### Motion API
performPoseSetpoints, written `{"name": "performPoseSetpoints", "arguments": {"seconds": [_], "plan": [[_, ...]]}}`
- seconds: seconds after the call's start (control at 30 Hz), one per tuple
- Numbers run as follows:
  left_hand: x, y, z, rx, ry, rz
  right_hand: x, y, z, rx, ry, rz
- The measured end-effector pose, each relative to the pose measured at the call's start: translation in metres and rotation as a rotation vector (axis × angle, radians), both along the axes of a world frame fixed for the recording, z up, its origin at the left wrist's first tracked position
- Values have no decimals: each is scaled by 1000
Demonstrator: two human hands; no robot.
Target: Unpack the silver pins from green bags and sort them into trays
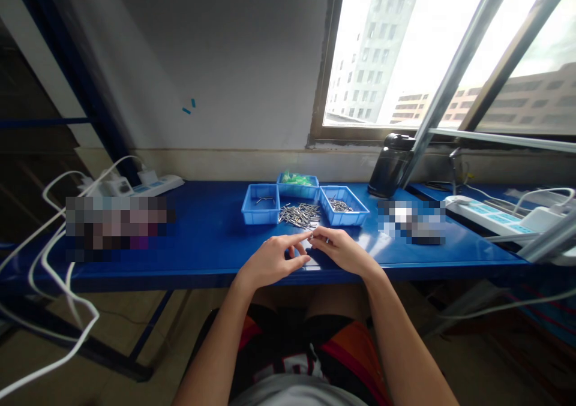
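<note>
A loose pile of small, slim metal pins (300,215) lies on the blue table, between the left blue bin (260,217) and the right blue bin (345,218). Just in front of the pile, my left hand (274,259) has its index finger stretched out and its thumb held apart, with nothing visible between them. My right hand (344,251) meets that index fingertip, its fingers bent and closed together. Whatever the right fingers pinch is too small or hidden to make out. A few pins lie in the left bin, more in the right one.
Behind the pile stands a third blue bin (297,185) with green pieces. A black flask (390,165) stands at the back right. Power strips (488,215) and white cables (67,274) lie at both sides. The blue table's front edge (180,279) runs below my hands.
</note>
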State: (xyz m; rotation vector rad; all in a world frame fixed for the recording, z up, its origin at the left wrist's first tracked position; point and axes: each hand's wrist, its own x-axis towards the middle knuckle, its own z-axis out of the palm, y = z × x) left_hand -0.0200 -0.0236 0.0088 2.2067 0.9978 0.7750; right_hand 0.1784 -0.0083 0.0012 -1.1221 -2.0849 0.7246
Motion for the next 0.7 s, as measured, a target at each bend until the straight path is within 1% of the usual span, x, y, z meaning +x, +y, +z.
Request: {"name": "performPoseSetpoints", "arguments": {"seconds": [0.2,0.37,0.53,0.7], "plan": [[1,-1,1,24,-51,23,0,1,0,19,-2,-13],[2,0,0,75,-87,139,1,1,1,43,-7,-33],[3,5,-3,125,-29,204,1,1,0,53,4,-57],[4,8,-4,150,27,212,2,0,1,48,14,-45]]}}
